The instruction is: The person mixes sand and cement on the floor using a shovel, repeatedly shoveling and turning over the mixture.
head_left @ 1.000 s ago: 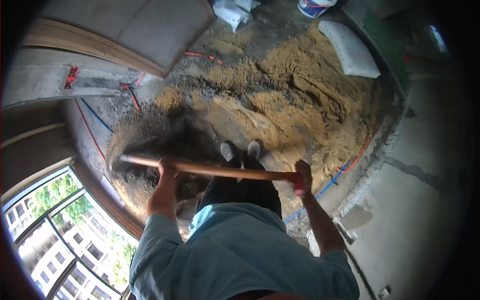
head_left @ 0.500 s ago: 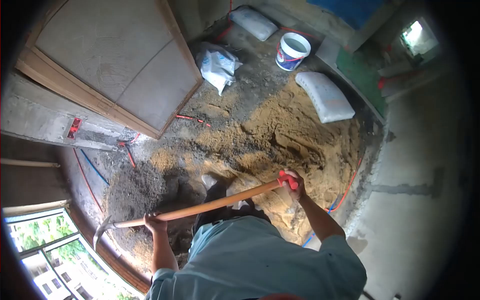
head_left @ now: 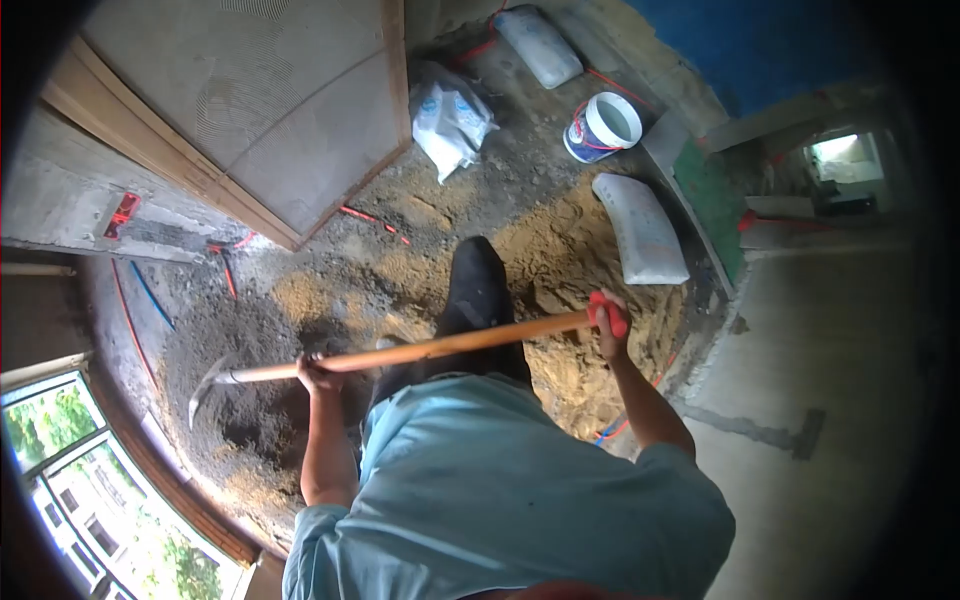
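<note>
A long wooden-handled tool (head_left: pixel 450 345) lies crosswise in front of my body, its curved metal blade (head_left: pixel 205 392) at the left over dark grey mix. My left hand (head_left: pixel 319 372) is wrapped round the shaft not far from the blade. At the other end, my right hand (head_left: pixel 611 325) grips the red end piece. Beneath the tool's right half spreads yellow sand (head_left: pixel 560 250), and the dark mix (head_left: pixel 225 345) is heaped on the left. One leg in dark trousers is forward, below the shaft.
A full white sack (head_left: pixel 642 230) lies on the sand's right edge. Behind it stands a white and blue bucket (head_left: pixel 603 127). A crumpled white bag (head_left: pixel 449 128) and another sack (head_left: pixel 540 46) are farther back. A framed panel (head_left: pixel 290 100) leans at left, near red and blue pipes (head_left: pixel 152 295).
The blade has risen from the dark heap and hangs at the left. My hands still hold the tool. One leg has come forward, and the view has tilted up, showing more of the room.
</note>
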`<move>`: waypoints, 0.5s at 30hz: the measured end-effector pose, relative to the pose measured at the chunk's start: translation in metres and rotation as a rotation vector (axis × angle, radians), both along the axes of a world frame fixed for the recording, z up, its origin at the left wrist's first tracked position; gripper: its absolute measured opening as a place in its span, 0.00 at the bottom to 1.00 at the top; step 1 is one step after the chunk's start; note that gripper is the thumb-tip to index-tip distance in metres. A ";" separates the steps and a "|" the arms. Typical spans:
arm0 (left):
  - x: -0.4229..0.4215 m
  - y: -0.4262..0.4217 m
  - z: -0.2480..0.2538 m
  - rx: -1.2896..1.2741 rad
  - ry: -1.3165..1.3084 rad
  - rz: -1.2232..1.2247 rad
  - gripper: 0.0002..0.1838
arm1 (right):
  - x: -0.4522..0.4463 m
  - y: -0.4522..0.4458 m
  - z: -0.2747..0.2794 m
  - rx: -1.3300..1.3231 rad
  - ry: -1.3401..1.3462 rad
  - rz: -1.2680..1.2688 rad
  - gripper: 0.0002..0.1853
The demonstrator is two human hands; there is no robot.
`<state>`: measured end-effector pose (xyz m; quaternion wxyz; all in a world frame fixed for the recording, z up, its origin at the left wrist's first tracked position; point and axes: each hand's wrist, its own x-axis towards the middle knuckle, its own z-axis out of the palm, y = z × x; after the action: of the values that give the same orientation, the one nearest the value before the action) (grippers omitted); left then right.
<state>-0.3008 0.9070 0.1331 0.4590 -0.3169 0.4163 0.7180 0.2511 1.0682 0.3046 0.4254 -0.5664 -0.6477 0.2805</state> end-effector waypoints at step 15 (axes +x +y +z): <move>0.129 0.288 -0.115 -0.288 -0.300 0.391 0.06 | 0.034 0.394 -0.060 -0.794 -0.277 -0.017 0.12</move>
<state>-0.1715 1.1950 0.0180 0.3183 -0.5559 0.3725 0.6715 0.2849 1.4617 0.2449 0.0851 -0.7240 -0.5358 0.4260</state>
